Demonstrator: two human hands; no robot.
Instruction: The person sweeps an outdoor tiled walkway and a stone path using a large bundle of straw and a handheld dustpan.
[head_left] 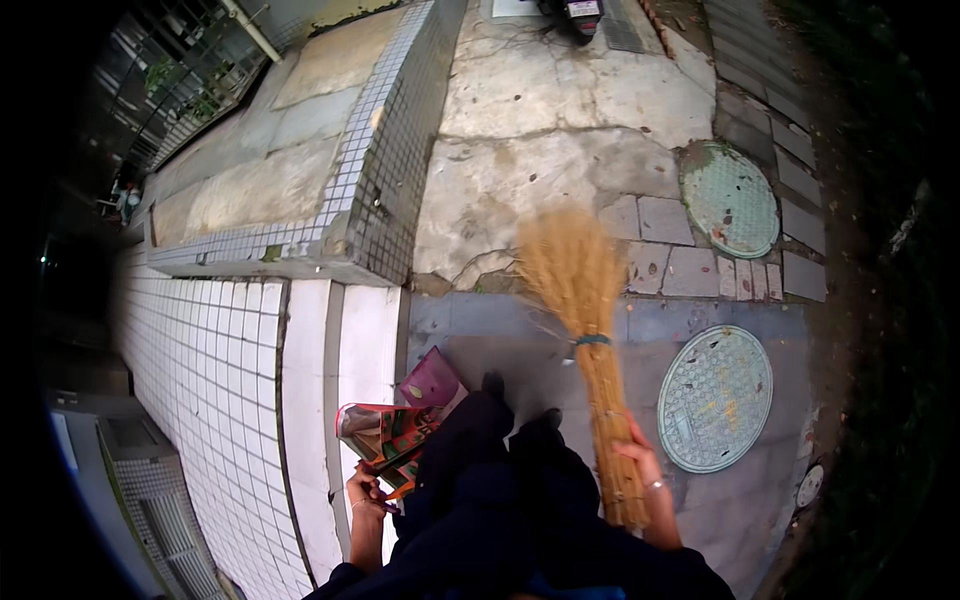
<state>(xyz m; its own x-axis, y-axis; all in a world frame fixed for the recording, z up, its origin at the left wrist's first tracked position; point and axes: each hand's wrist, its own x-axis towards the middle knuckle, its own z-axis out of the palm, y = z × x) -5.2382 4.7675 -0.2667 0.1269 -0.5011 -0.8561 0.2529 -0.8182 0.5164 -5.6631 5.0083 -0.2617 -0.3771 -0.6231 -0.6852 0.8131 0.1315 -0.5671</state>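
My right hand (646, 466) is closed around the bound handle of a straw broom (607, 425). The broom's wide bristles (570, 262) point away from me over the line where the grey paving meets the concrete, and they look blurred. At my left side, my left hand (368, 492) is closed on a red and green patterned dustpan (400, 428), though the fingers partly hide its handle. A purple flat piece (433, 380) shows at the dustpan's far end; whether it is joined on, I cannot tell. My dark shoes (495, 384) stand between the two tools.
On the right, two round manhole covers (716, 398) lie in the paving. A white-tiled wall (210, 370) with pale ledges runs along my left. Ahead on that side rises a raised concrete platform with a tiled edge (385, 150). The rear of a parked vehicle (580, 22) shows far ahead.
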